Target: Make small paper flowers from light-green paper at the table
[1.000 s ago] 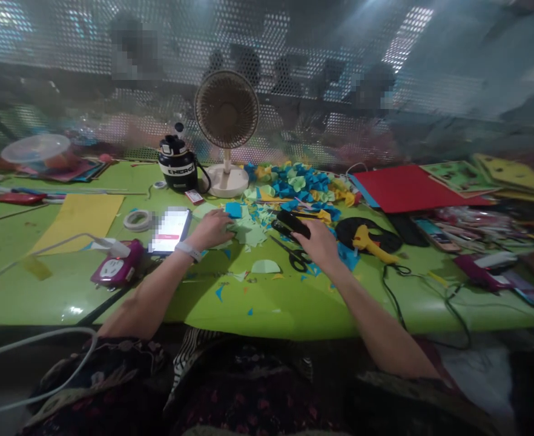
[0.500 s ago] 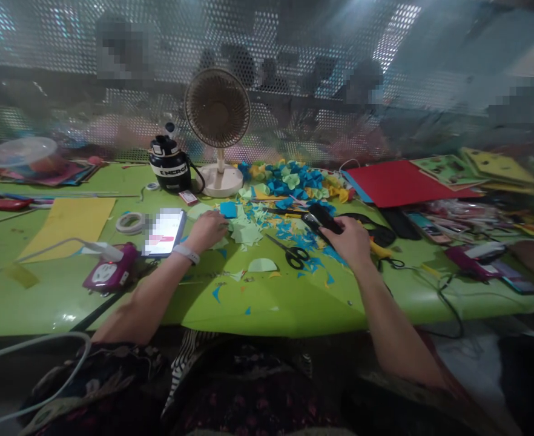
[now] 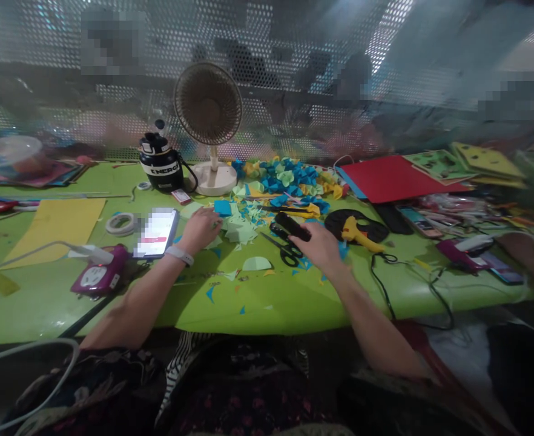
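Mid-table, left hand (image 3: 200,231) rests on green paper scraps (image 3: 238,229), grip unclear; right hand (image 3: 318,245) clamps black tool (image 3: 292,225), scissors (image 3: 287,254) at nine o'clock; firm grip suits.

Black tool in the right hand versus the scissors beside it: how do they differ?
The black tool is gripped in the right hand, while the scissors lie on the green table. The tool is a chunky block; the scissors are slim, with thin metal blades and loop handles. Both are mainly black and sit close together.
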Demonstrator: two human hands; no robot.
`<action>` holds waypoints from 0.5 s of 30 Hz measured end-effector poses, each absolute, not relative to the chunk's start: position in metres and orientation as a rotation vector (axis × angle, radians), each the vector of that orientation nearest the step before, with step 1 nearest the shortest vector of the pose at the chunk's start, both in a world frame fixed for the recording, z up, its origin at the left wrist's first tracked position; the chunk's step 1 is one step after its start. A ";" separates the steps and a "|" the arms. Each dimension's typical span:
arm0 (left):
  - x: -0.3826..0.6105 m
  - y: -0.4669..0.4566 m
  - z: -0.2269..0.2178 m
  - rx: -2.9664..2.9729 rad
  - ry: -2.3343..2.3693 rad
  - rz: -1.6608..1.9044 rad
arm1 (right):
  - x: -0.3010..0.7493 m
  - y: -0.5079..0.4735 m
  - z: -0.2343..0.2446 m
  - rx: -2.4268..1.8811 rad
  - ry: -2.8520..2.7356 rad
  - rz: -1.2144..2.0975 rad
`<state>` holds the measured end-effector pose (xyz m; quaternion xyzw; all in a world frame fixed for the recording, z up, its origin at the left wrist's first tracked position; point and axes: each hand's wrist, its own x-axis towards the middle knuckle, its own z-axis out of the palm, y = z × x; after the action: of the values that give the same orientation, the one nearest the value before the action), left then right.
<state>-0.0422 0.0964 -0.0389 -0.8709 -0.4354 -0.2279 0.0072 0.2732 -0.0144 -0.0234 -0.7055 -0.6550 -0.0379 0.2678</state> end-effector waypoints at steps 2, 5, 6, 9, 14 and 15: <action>-0.043 0.097 -0.040 -2.707 -1.346 -0.683 | 0.261 -0.014 -0.025 -1.910 -1.844 -0.088; -0.043 0.098 -0.042 -2.691 -1.324 -0.667 | 0.256 -0.013 -0.026 -1.973 -1.865 -0.073; -0.043 0.098 -0.043 -2.690 -1.321 -0.667 | 0.258 -0.014 -0.026 -1.997 -1.848 -0.070; -0.043 0.099 -0.044 -2.696 -1.311 -0.663 | 0.271 -0.018 -0.022 -2.046 -1.774 -0.061; -0.043 0.101 -0.047 -2.701 -1.294 -0.718 | 0.298 -0.027 -0.020 -2.093 -1.664 -0.094; -0.043 0.101 -0.047 -2.702 -1.293 -0.737 | 0.301 -0.028 -0.020 -2.105 -1.655 -0.106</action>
<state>-0.0431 0.1011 -0.0471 -0.8756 -0.4189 -0.2388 0.0285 0.3005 -0.0280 -0.0205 -0.7646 -0.6011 -0.0384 0.2291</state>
